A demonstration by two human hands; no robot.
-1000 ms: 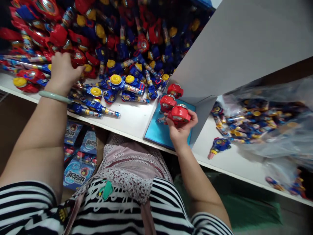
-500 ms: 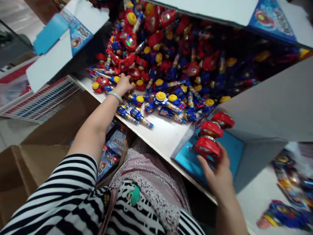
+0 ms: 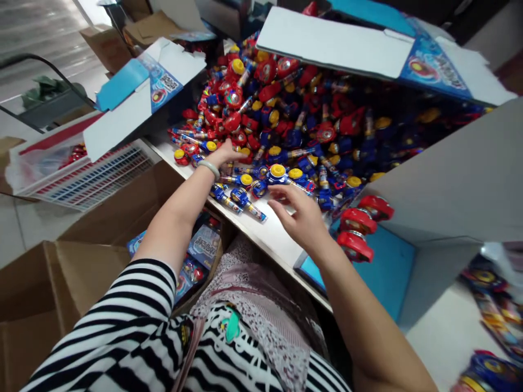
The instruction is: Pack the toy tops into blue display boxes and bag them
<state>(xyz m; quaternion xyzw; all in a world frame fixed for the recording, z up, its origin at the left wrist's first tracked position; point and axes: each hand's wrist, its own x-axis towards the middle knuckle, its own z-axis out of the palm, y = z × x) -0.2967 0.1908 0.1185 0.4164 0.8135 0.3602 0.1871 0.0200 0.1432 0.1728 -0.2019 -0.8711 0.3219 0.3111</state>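
My left hand (image 3: 226,154) reaches into the near left part of a heap of red and blue toys (image 3: 261,117) with yellow discs and clear tubes. Its fingers stretch out beside a red toy with a yellow disc (image 3: 245,154); the fingertips are partly hidden. Over the front of the white surface, my right hand (image 3: 300,215) is open, thumb and fingers apart, near a blue toy with a yellow disc (image 3: 278,172). Two blue toys with tubes (image 3: 247,203) lie by the front edge. At right, three red toys (image 3: 357,228) stand in a row on a blue panel (image 3: 388,258).
An open brown carton (image 3: 81,261) stands at lower left, with printed packs (image 3: 203,243) beside my waist. White printed box flaps (image 3: 335,41) overhang the heap. A white basket (image 3: 93,185) is at left. More blue toys (image 3: 490,373) lie at lower right.
My right hand has let go of the red toys and moved left to the front of the heap. My left hand stays in the heap, its fingers now more stretched. The view has shifted.
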